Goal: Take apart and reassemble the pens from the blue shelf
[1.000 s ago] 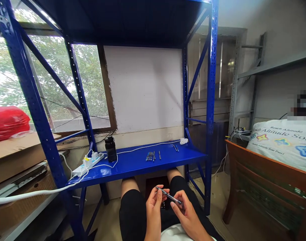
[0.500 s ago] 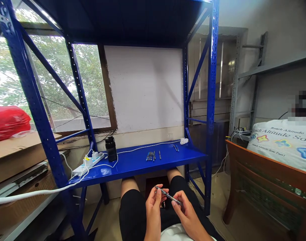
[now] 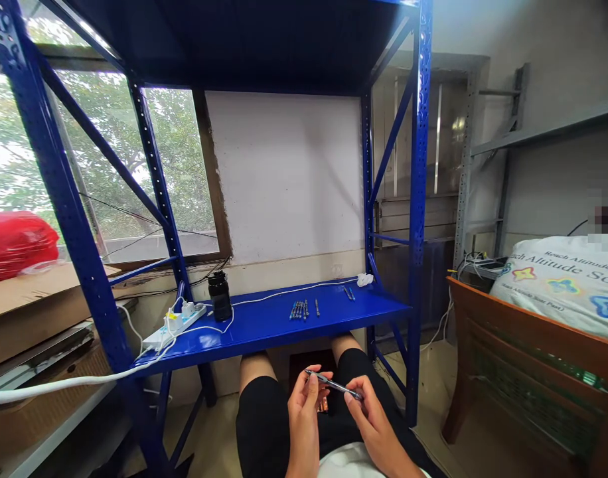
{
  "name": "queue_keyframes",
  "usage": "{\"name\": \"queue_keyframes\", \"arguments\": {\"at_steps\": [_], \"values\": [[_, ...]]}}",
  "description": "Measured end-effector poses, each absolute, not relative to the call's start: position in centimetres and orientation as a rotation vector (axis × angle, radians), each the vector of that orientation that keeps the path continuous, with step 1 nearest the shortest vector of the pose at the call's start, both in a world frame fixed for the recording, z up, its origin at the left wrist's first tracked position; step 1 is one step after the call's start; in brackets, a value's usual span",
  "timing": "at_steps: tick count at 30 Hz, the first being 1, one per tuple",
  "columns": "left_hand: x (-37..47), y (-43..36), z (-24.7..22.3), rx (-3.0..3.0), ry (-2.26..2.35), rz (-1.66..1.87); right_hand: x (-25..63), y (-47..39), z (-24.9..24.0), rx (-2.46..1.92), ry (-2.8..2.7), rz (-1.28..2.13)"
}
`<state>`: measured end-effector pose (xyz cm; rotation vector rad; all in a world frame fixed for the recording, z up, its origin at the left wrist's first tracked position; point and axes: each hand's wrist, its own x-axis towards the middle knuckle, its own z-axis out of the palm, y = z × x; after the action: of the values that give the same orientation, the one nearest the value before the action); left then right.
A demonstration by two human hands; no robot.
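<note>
A slim dark pen (image 3: 332,384) is held over my lap between both hands. My left hand (image 3: 304,408) pinches its left end and my right hand (image 3: 371,418) grips its right end. On the blue shelf (image 3: 264,325) in front of my knees lies a row of several pens (image 3: 300,309), with two more pens (image 3: 348,293) a little to the right. Both hands are well below and in front of that shelf.
A black bottle (image 3: 220,296) and a white power strip (image 3: 174,324) with cables stand on the shelf's left part. Blue rack posts (image 3: 416,219) frame the shelf. A wooden bed frame (image 3: 528,358) with a printed white sack is at right; cardboard and a red bag (image 3: 15,242) at left.
Both hands with the pen have shifted slightly upward and the pen lies a little flatter. Nothing on the shelf has moved.
</note>
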<state>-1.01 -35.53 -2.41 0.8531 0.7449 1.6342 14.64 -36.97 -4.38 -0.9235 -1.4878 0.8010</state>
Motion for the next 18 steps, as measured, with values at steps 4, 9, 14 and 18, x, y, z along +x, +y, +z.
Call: {"name": "queue_keyframes", "arguments": {"at_steps": [4, 9, 14, 18], "values": [[-1.14, -35.41, -2.44, 0.843, 0.764, 1.661, 14.67, -36.57, -4.25, -0.944, -1.550, 0.805], [-1.18, -35.57, -2.37, 0.834, 0.771, 1.654, 14.45, -36.65, -3.53, -0.947, -1.560, 0.816], [-1.23, -35.78, -2.23, 0.837, 0.771, 1.654, 14.30, -36.47, -3.92, -0.931, -1.541, 0.838], [-1.21, -35.84, -2.06, 0.841, 0.774, 1.639, 14.30, -36.39, -4.25, -0.957, -1.510, 0.874]]}}
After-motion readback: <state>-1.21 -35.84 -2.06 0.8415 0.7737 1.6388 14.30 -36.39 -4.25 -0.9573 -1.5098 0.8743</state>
